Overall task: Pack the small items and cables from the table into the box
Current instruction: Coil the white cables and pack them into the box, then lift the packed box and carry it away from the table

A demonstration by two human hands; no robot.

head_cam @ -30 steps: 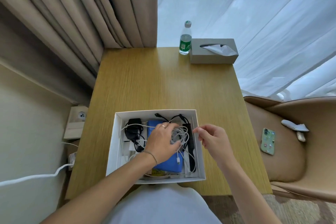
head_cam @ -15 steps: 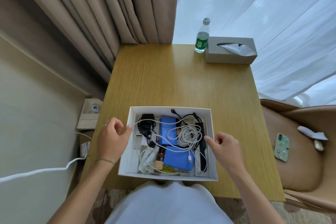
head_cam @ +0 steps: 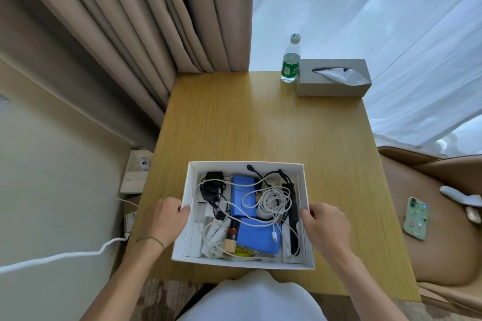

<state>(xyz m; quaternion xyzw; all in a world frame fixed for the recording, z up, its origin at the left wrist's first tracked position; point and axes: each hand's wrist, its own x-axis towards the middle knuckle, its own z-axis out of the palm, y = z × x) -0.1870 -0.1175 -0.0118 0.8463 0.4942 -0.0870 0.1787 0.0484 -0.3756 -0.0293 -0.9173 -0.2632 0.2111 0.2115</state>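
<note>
Wooden surface (head_cam: 260, 125) carries the white box (head_cam: 246, 263) at its near edge, cables (head_cam: 271, 200) and small items packed inside. Left hand (head_cam: 163, 219) and right hand (head_cam: 326, 227) grip opposite walls, fingers curled, apparently to steady or shift it.

Yellow item (head_cam: 241, 251): I see it mostly buried under blue pouch (head_cam: 260, 238); label unreadable.
Tabletop (head_cam: 260, 125) near edge: hidden by my torso.
Bottle label (head_cam: 290, 66): too small.

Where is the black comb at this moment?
In the head view, the black comb lies inside the white box, along its right wall, beside the coiled white cable.
</note>
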